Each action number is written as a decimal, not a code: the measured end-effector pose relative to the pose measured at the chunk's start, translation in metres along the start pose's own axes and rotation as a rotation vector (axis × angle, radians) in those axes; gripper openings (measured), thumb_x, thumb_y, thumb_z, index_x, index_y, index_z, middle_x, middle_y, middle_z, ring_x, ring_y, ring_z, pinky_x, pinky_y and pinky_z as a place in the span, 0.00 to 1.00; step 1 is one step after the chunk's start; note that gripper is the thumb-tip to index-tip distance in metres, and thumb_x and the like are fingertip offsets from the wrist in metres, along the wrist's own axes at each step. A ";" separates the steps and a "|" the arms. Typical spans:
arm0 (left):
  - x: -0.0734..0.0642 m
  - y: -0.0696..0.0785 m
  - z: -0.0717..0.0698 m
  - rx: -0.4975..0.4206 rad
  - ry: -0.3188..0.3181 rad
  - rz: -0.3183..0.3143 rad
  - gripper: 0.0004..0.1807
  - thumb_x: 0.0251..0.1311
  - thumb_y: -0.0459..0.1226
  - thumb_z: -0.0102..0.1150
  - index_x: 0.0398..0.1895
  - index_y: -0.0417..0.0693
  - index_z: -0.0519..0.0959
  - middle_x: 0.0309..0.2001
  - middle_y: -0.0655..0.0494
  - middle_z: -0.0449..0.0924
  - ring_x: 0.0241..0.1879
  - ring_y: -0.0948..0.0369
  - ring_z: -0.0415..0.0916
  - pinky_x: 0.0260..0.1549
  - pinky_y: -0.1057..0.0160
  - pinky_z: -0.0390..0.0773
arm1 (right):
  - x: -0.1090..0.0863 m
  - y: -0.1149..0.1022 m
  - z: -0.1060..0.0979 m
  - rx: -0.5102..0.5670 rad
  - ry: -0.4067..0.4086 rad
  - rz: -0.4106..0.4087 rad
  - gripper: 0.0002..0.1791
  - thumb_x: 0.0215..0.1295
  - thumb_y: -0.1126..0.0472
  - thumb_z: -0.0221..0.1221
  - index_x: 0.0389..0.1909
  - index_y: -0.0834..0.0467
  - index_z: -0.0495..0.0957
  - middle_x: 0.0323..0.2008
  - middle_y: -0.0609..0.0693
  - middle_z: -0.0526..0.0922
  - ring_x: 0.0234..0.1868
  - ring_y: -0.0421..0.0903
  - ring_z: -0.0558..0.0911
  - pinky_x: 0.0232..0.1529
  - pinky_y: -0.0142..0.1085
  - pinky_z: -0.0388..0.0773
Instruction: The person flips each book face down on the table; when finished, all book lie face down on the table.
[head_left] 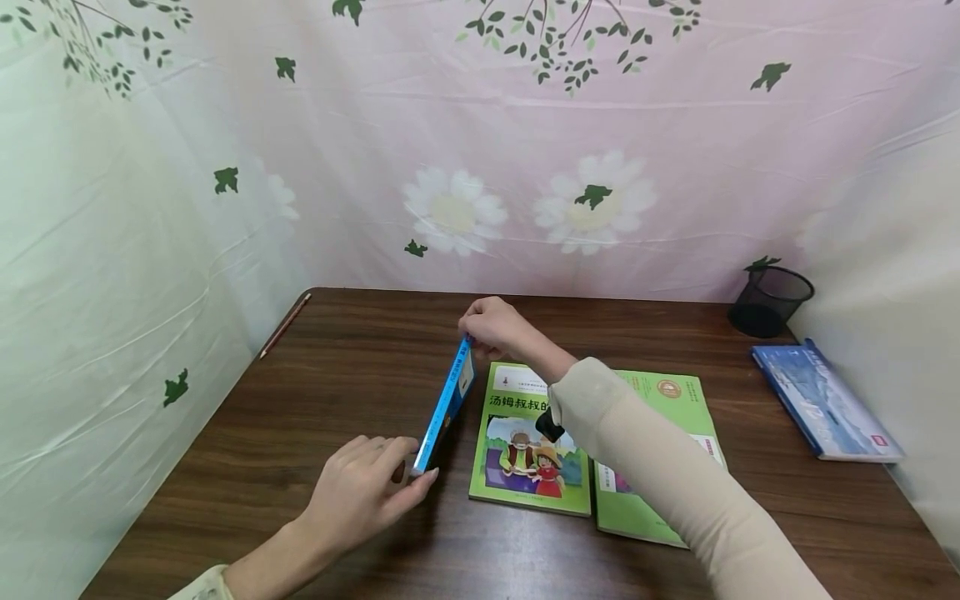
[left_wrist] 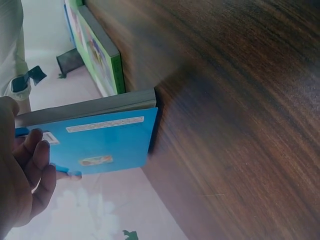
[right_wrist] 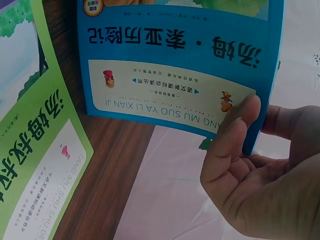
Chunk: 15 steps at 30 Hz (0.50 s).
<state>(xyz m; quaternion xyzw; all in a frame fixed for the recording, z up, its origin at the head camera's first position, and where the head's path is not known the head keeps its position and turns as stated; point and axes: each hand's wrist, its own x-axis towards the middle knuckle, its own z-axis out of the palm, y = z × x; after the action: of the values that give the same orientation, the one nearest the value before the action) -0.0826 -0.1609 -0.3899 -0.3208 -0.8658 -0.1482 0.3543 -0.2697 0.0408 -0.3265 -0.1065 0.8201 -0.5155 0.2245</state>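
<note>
A blue paperback book stands on edge on the table, its spine facing up and leaning slightly. At its near end my left hand pinches the corner between thumb and fingers. My right hand grips the far top corner; in the right wrist view, thumb and fingers lie on either side of the cover. The left wrist view shows the blue back cover and page edges. Just right lies a green book with two cartoon figures, flat and face up. Another green book is partly hidden by my right sleeve.
A blue-and-white book lies at the table's right side. Behind it stands a black mesh pen cup. A thin brown stick lies along the far left edge. Patterned cloth hangs around the brown wooden table.
</note>
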 end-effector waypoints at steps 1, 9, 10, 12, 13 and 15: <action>0.000 0.000 0.000 -0.008 -0.008 -0.006 0.19 0.69 0.55 0.54 0.34 0.49 0.79 0.19 0.68 0.72 0.19 0.74 0.64 0.21 0.72 0.67 | 0.000 0.000 0.000 0.007 -0.001 -0.003 0.09 0.72 0.61 0.52 0.47 0.61 0.77 0.18 0.49 0.71 0.17 0.45 0.69 0.19 0.35 0.62; -0.004 -0.002 0.000 -0.094 -0.054 -0.044 0.16 0.65 0.54 0.61 0.38 0.52 0.80 0.21 0.69 0.73 0.21 0.75 0.67 0.24 0.72 0.72 | 0.001 0.004 0.000 0.039 -0.004 -0.009 0.10 0.72 0.62 0.51 0.47 0.60 0.77 0.19 0.49 0.71 0.17 0.45 0.70 0.19 0.35 0.65; -0.005 -0.002 0.001 -0.112 -0.057 -0.056 0.14 0.65 0.52 0.62 0.38 0.52 0.80 0.21 0.69 0.74 0.21 0.75 0.68 0.24 0.73 0.72 | 0.001 0.004 0.000 0.041 -0.003 -0.006 0.10 0.72 0.62 0.51 0.48 0.60 0.77 0.19 0.49 0.71 0.17 0.45 0.70 0.19 0.35 0.66; -0.005 -0.005 0.001 -0.161 -0.066 -0.101 0.10 0.65 0.47 0.63 0.40 0.51 0.79 0.22 0.70 0.74 0.21 0.75 0.68 0.24 0.75 0.71 | 0.001 0.004 0.000 0.043 0.000 -0.004 0.10 0.72 0.61 0.51 0.48 0.60 0.76 0.20 0.50 0.71 0.18 0.46 0.72 0.19 0.35 0.68; -0.006 -0.006 0.001 -0.190 -0.073 -0.141 0.08 0.64 0.44 0.63 0.41 0.52 0.79 0.23 0.71 0.75 0.22 0.75 0.69 0.24 0.76 0.72 | 0.001 0.004 0.000 0.043 0.004 -0.005 0.10 0.72 0.61 0.51 0.48 0.60 0.76 0.20 0.50 0.72 0.18 0.46 0.72 0.19 0.34 0.68; -0.006 -0.009 0.001 -0.256 -0.097 -0.253 0.05 0.65 0.39 0.62 0.41 0.53 0.78 0.24 0.72 0.76 0.22 0.75 0.69 0.23 0.76 0.72 | 0.001 0.005 0.001 0.033 0.010 -0.008 0.11 0.72 0.61 0.51 0.48 0.61 0.76 0.20 0.50 0.72 0.18 0.46 0.73 0.19 0.33 0.70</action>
<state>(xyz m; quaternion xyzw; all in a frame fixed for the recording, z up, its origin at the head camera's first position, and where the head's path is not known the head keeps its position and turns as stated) -0.0861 -0.1701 -0.3956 -0.2586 -0.8894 -0.2849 0.2468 -0.2699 0.0419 -0.3312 -0.1037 0.8122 -0.5303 0.2198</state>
